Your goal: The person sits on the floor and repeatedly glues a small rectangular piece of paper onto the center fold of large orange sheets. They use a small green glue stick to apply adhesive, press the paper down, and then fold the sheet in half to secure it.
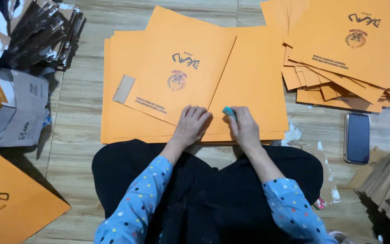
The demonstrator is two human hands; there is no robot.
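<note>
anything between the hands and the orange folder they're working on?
Nothing visible. The left hand lies flat on the open orange paper folder, near its lower edge. The right hand holds a small teal block against the folder beside the fold, so only that block sits between its fingers and the sheet.

Orange folders [249,77] are showing dark printing with a brownish round emblem; blue sleeves [141,199] are showing coloured polka dots; the right hand [245,129] is gripping something teal [229,111].

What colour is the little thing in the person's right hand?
The small object pinched in the right hand is teal, seen in the head view.
</note>
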